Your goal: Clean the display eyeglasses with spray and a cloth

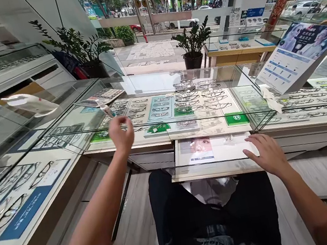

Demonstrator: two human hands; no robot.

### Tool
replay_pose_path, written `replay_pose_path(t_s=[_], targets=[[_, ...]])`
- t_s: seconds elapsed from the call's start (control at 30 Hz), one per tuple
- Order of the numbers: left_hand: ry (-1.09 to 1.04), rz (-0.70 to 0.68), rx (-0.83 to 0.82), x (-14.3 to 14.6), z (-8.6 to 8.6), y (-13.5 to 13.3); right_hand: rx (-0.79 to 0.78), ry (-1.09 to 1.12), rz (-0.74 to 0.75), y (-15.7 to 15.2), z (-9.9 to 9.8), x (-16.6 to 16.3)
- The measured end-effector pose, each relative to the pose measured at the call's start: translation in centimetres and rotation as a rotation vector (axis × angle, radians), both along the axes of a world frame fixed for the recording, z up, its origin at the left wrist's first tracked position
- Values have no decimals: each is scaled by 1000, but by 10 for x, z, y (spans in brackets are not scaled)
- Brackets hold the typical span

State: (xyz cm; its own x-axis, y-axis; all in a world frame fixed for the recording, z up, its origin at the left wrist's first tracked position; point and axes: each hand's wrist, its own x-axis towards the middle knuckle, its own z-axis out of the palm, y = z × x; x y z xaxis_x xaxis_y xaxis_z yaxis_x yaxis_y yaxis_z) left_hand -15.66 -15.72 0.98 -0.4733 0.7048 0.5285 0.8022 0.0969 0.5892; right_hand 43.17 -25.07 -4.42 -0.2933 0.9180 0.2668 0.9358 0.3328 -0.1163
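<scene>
My left hand is raised over the front of the glass display counter, thumb and fingers curled into a pinch. Whatever may be between those fingertips is too small or hidden to make out. Just behind it, a small white bottle leans leftward in view; I cannot tell whether the hand touches it. My right hand has its fingers stretched out over the right end of a pulled-out, glass-topped drawer. Inside the drawer lie a card with a printed face and a small clear item.
Rows of eyeglasses fill the counter under glass. A white handheld device stands on the left counter, near a printed sheet. At right are a tilted leaflet stand and a crumpled tissue. A potted plant stands behind.
</scene>
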Motion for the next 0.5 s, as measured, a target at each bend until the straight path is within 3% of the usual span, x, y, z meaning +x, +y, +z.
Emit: replay_pose_path(t_s=[0.1,0.13,0.2,0.3,0.4,0.5], targets=[[-12,-645,-372,55,-4,-18,7,4,3,-1,3,-3],[-6,-805,-512,73,-4,-18,6,5,8,-1,4,-3],[134,-1000,-733,108,-7,-10,-3,6,17,-3,6,-4],[441,-974,-817,153,-19,22,-18,-2,18,-5,9,-5],[537,-831,-769,182,-37,68,-16,2,14,-7,10,-6],[601,-701,-725,193,-50,116,1,16,16,-9,11,-8]])
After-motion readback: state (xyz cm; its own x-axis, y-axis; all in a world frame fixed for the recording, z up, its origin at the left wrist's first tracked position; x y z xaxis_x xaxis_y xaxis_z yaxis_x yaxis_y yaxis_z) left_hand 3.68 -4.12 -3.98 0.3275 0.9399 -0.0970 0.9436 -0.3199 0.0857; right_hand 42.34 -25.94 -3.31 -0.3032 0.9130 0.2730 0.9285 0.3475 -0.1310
